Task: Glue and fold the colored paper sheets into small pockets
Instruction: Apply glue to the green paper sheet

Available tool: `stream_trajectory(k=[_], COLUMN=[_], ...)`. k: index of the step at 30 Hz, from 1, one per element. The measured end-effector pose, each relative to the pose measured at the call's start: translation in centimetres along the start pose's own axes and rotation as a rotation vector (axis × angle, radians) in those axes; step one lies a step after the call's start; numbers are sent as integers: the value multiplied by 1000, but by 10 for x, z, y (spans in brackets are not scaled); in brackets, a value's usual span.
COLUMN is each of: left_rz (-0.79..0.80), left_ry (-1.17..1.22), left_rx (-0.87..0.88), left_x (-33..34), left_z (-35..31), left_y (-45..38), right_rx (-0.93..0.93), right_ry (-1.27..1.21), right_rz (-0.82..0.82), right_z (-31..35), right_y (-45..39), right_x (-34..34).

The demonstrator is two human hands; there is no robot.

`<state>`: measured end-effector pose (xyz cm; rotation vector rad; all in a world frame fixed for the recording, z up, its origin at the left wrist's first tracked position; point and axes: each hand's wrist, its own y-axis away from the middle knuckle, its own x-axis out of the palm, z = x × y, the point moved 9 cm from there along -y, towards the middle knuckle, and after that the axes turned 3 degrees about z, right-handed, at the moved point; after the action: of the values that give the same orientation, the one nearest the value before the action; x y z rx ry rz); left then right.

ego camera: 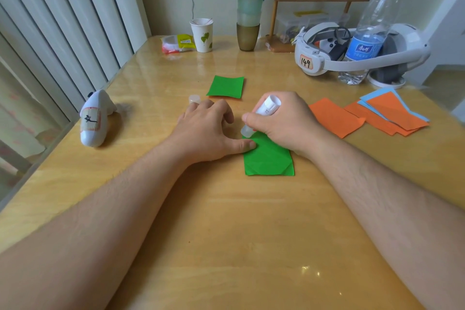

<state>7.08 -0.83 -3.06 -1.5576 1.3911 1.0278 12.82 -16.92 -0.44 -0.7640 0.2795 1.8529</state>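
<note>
I see the right hand [281,123] fisted around the glue stick [261,114], tip down on the green sheet [268,158] beneath it; the left hand [208,128] lies flat, relaxed, thumb pinning the sheet's left edge.

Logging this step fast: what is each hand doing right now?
Left hand: open, thumb pressing the green folded paper sheet flat.
Right hand: closed around the white glue stick, tip on the sheet.
</note>
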Motion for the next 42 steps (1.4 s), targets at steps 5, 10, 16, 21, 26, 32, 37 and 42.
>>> stream_trajectory(k=[5,10,16,21,26,32,37,42], left_rz=[9,12,19,17,16,22,17,10], left_ry=[4,18,14,7,7,3,9,15], left_rx=[4,7,16,22,23,16,15,14], left_x=[-1,-1,-2,-2,-1,-2,-3,-3], left_z=[1,2,-1,-1,1,-1,-2,-2], left_y=[1,1,3,2,2,2,3,4], right_rx=[-3,12,19,20,48,37,-93,-117], right_ry=[152,162,182,181,67,-256,-243,-142], right_rz=[-38,-39,-62,-49,-39,-142,-118,-31], right_z=[1,-7,-13,-16,-23,-23,-2,7], right_y=[2,3,4,3,2,-1,2,3], right_x=[-17,-28,-39,-39,-38,-45,-31,-8])
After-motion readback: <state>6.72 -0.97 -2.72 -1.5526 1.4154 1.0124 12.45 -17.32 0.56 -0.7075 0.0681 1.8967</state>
